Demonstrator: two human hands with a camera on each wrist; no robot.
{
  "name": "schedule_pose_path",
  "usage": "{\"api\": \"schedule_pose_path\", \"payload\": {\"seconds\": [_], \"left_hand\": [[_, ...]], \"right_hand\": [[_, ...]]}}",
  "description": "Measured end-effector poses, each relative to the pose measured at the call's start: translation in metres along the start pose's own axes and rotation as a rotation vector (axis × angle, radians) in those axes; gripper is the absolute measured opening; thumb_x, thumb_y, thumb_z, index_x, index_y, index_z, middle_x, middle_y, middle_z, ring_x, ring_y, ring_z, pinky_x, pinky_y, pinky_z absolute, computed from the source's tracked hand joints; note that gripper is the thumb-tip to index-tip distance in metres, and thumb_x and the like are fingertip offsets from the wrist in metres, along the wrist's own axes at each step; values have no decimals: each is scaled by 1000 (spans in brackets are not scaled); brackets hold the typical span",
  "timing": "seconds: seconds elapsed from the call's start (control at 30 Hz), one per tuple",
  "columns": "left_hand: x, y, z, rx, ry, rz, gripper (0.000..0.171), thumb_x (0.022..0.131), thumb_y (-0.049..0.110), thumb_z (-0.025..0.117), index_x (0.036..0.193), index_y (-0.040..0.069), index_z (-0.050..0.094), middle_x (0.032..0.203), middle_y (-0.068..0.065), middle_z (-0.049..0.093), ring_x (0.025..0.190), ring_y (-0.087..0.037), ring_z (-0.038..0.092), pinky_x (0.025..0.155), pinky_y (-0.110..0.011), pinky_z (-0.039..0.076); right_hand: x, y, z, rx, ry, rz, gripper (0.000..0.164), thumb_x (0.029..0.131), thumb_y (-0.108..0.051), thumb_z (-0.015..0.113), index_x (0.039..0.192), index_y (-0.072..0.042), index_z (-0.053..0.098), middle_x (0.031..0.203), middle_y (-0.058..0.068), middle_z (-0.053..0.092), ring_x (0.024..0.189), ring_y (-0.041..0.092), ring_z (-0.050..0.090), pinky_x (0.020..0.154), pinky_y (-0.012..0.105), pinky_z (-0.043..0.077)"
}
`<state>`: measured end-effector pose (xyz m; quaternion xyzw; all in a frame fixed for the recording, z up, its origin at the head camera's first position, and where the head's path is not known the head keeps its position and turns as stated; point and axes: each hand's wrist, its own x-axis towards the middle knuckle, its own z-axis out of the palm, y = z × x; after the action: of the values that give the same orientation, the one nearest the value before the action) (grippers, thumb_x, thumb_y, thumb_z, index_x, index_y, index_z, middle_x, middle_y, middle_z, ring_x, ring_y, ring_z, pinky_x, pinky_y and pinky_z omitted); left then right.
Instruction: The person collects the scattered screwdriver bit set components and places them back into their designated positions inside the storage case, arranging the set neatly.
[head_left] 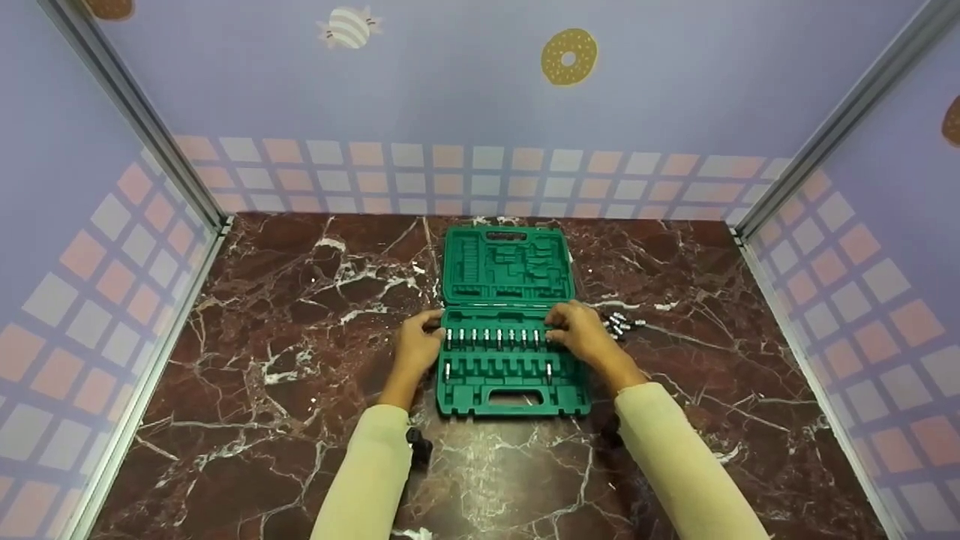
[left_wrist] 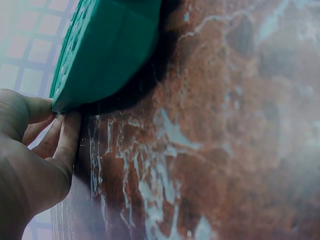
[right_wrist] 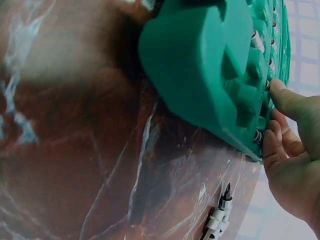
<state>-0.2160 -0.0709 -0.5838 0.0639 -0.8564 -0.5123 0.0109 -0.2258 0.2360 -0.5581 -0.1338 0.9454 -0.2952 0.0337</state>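
Observation:
A green tool case (head_left: 461, 401) lies unfolded on the marbled table. Small silver sockets (head_left: 499, 339) stand in a row across its lower half, with single sockets in the left and right of the front row. My left hand (head_left: 420, 343) grips the case's left edge; in the left wrist view its thumb and fingers meet the green rim. Over the right end of the socket row, my right hand (head_left: 585, 334) pinches a socket (right_wrist: 267, 85), thumb against its end. The fingers partly hide that socket. Another socket (right_wrist: 258, 136) sits in the case beyond these fingers.
Several loose metal pieces (head_left: 619, 324), one with a pointed dark tip, lie on the table right of the case. The case's lid (head_left: 457, 262) lies open toward the back wall. Patterned panels (head_left: 480, 97) enclose the table on three sides.

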Motion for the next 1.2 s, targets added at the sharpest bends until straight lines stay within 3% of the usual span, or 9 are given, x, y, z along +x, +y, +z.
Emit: {"api": "schedule_pose_path", "payload": {"seconds": [0.3, 0.67, 0.97, 1.2], "left_hand": [[-2, -1, -2, -1, -12, -13, 34, 97, 6, 69, 130, 14, 73, 118, -11, 75, 110, -31, 69, 92, -48, 55], [-2, 1, -1, -20, -7, -10, 33, 96, 4, 69, 129, 11, 74, 115, -12, 75, 103, -29, 69, 87, -47, 55], [-1, 2, -1, 9, -17, -29, 34, 97, 8, 68, 131, 15, 73, 118, -9, 75, 108, -29, 70, 90, -47, 55], [-1, 2, -1, -1, -9, -11, 34, 96, 6, 69, 129, 13, 73, 116, -11, 75, 107, -30, 70, 89, -47, 55]], "right_hand": [[2, 0, 7, 55, 19, -3, 7, 93, -8, 76, 97, -7, 70, 97, 13, 63, 88, 26, 61, 79, 45, 53], [-2, 5, 10, 41, 89, -33, 11, 91, -9, 78, 99, -7, 71, 97, 13, 63, 88, 28, 64, 80, 46, 55], [-12, 10, 2, 116, 98, -26, 14, 94, -11, 76, 106, -6, 71, 102, 11, 66, 93, 26, 67, 82, 45, 57], [-22, 21, -9, 171, 197, -66, 17, 92, -7, 77, 108, -4, 72, 103, 13, 71, 94, 28, 68, 82, 46, 57]]}}
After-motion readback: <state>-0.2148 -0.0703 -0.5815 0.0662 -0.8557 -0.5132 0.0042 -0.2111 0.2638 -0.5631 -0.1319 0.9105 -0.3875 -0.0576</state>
